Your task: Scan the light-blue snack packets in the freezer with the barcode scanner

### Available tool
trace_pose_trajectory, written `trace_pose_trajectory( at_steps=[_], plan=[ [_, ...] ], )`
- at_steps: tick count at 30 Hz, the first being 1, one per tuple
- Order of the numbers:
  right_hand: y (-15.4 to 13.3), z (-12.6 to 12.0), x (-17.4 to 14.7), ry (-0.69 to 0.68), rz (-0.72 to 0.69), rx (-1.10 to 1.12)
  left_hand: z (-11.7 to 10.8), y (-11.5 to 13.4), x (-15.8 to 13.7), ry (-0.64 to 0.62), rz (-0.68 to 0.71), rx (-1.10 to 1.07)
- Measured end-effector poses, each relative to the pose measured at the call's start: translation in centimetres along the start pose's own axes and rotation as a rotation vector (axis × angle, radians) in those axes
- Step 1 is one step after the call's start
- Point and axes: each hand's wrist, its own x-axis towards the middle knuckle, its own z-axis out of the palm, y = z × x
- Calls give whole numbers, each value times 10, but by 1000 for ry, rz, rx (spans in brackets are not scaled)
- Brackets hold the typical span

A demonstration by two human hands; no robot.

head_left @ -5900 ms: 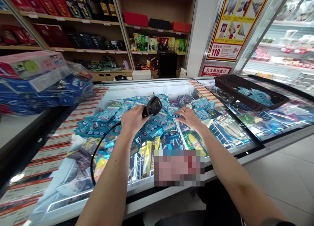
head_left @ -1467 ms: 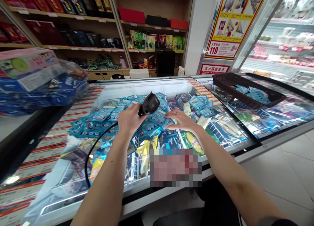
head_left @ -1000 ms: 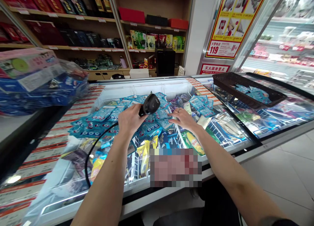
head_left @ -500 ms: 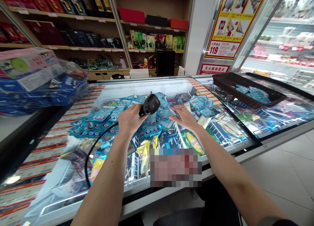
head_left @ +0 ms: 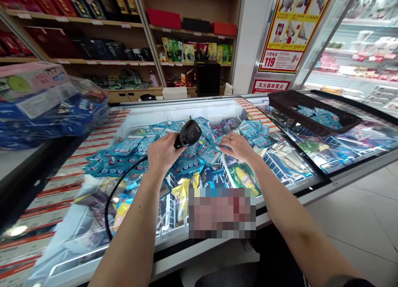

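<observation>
Left hand (head_left: 161, 153) and right hand (head_left: 239, 146) stand apart above the freezer (head_left: 174, 260), its flat glass apparently supporting the blue packets (head_left: 126, 146). Left grips the scanner (head_left: 190, 132), leaving its head uncovered; right, fingers parted, adjoins one packet (head_left: 209, 154), contact unclear.

We see a black corded scanner (head_left: 190, 132) tilted above blue packets (head_left: 127, 146), which lie loosely overlapping across the glass freezer top (head_left: 202, 109).
</observation>
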Motion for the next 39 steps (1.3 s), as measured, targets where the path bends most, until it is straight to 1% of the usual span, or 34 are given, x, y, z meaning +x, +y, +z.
trace_pose_trajectory(
  at_steps=[1,3,6,9,12,14,17,20,22,26,28,30,34,39],
  plan=[
    [4,-1,-1,25,10,-8,0,0,0,2,4,4],
    [9,-4,-3,90,90,-35,-1,0,0,1,15,8],
    [12,-6,-5,188,301,-32,-1,0,0,3,31,7],
    [10,-7,-5,283,473,65,0,1,0,3,65,-4],
    [12,-5,-5,362,581,139,1,2,-1,-20,126,-24],
    [19,-1,-5,394,623,185,1,3,-1,-54,171,-32],
    [32,7,-7,399,658,292,1,6,-1,-103,226,-41],
    [43,13,-9,381,697,354,0,9,-1,-117,242,-41],
    [47,14,-11,340,710,402,0,11,-1,-118,244,-36],
    [51,12,-16,196,737,549,1,10,-2,-117,245,-35],
    [52,11,-17,169,753,607,2,10,-2,-110,246,-35],
    [53,10,-16,218,750,620,3,10,-2,-98,252,-39],
    [54,9,-11,397,706,618,5,10,-2,-82,261,-60],
    [52,14,-7,491,696,656,5,12,-2,-87,249,-102]
  ],
)
